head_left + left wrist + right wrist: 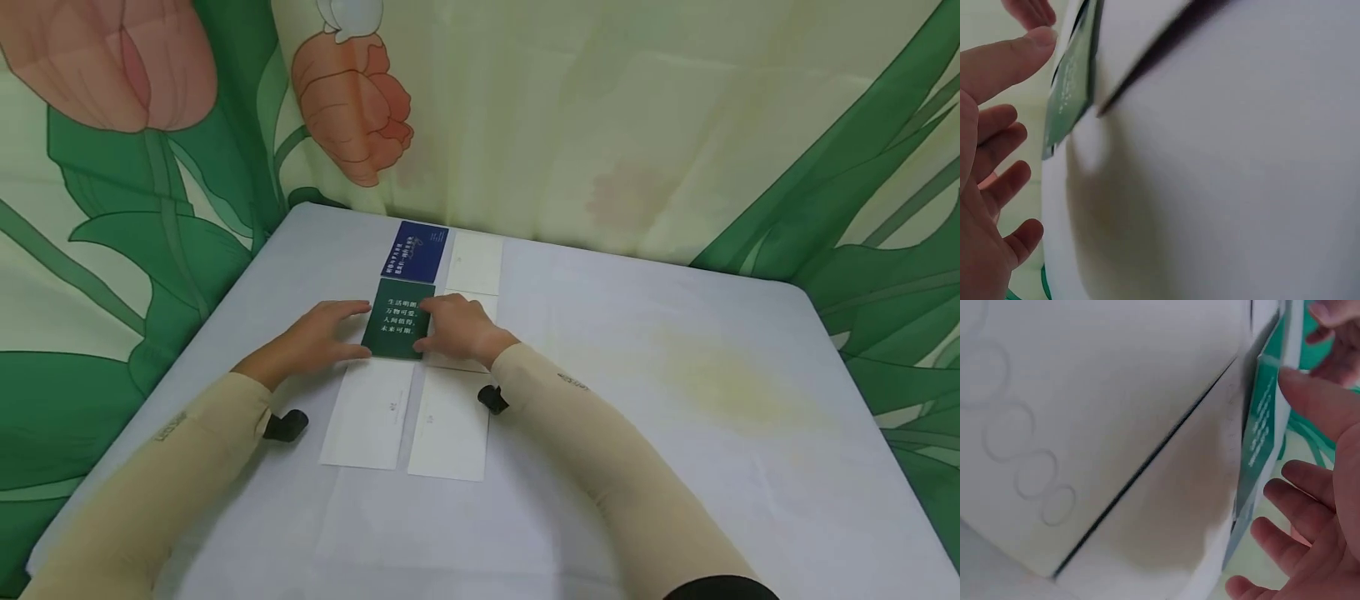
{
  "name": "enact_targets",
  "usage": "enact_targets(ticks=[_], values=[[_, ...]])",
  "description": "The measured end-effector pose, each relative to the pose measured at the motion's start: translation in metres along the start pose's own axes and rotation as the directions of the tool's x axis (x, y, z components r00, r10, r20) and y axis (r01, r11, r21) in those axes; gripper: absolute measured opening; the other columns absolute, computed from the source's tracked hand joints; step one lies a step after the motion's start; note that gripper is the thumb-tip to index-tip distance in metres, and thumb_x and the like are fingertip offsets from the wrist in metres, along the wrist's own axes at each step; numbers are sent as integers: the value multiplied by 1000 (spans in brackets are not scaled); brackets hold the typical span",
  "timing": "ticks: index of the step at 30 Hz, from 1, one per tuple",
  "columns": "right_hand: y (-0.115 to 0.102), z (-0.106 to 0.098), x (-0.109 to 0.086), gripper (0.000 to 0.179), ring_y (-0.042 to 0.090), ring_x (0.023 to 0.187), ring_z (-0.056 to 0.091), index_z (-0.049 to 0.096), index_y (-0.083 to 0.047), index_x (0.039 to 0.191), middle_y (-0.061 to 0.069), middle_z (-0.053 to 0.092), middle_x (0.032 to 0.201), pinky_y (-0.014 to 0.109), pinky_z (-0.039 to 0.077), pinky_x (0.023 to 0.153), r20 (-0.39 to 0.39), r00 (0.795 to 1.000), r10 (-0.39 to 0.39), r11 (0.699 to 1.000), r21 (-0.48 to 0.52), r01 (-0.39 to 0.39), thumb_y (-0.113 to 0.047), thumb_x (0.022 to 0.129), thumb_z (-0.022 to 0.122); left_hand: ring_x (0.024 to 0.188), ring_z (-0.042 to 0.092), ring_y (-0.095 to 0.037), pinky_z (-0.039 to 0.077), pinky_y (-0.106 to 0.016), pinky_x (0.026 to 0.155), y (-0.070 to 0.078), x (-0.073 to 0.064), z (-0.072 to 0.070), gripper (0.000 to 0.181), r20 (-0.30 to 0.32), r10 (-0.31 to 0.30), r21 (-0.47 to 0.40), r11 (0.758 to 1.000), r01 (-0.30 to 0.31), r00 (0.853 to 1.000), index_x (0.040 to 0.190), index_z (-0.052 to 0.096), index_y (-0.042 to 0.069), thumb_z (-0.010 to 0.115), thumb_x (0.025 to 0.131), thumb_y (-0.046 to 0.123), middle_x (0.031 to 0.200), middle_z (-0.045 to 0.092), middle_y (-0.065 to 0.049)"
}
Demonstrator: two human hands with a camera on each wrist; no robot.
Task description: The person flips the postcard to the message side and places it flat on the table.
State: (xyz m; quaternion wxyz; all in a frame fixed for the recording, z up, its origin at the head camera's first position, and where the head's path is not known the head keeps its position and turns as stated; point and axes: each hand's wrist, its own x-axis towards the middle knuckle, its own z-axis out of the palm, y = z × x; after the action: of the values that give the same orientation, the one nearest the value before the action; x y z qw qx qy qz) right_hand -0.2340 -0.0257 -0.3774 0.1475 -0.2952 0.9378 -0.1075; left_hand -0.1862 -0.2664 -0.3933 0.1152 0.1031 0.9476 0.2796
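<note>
Head view first, and here are six cards on the surface point(637, 350), two columns of three, every slot filled, so the laying-out looks nearly done. Left column: blue card point(415, 252) at the far end, print up, then the green card point(399, 318), print up too, then the near-left white card point(367, 417). Right column, all pale: far white card point(475, 260), middle white card point(456, 363) partly under the right hand point(459, 327), near-right white card point(448, 429). Two dark faces showing, then, and four white ones; whether those four need anything more, I cannot tell. The action is at the green card, and I'd call it a last straightening: left hand point(318, 337) at its left edge, fingers parted, right hand at its right edge, thumb and forefinger spread.

Over to the left wrist: thumb point(1035, 50) well away from the other fingers, nothing gripped, the green card slanting past just beside it. Actual contact? Too close to call.

And the right wrist: fingers spread wide again, no grip to see, the thumb tip overlapping the green card's edge from this angle. Touching or merely near, this view won't settle it.
</note>
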Motion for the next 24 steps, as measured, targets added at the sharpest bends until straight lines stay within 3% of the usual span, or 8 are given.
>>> enact_targets(ticks=[5,8,19,24], values=[[0,0,9,82,25,144,32,44,-16,151,5,47,151,55,22,116,59,998,22,999,-43,-20,-52,85,74,144,26,-41,20,-66,112,11,29,-2,86,60,-7,45,999,4,998,154,37,6,81,85,34,155,37,-20],[-1,0,13,87,25,145,29,42,-17,153,4,46,152,60,15,117,102,994,32,999,-38,-29,-54,82,76,140,32,-41,24,-67,110,14,37,0,88,109,-10,88,996,1,994,153,39,5,81,83,39,153,40,-22],[-2,-1,16,96,24,141,34,39,-16,154,4,48,149,67,13,114,150,988,26,998,-68,-16,-59,77,78,133,40,-40,31,-65,107,15,44,4,93,191,-72,105,993,52,979,154,38,9,80,81,47,152,40,-22],[0,-2,18,83,23,136,41,42,-14,152,5,52,146,68,15,113,157,988,12,999,-49,-4,-54,84,68,135,38,-41,30,-64,109,17,43,1,98,226,-59,90,995,39,972,154,36,6,81,79,49,153,38,-23]])
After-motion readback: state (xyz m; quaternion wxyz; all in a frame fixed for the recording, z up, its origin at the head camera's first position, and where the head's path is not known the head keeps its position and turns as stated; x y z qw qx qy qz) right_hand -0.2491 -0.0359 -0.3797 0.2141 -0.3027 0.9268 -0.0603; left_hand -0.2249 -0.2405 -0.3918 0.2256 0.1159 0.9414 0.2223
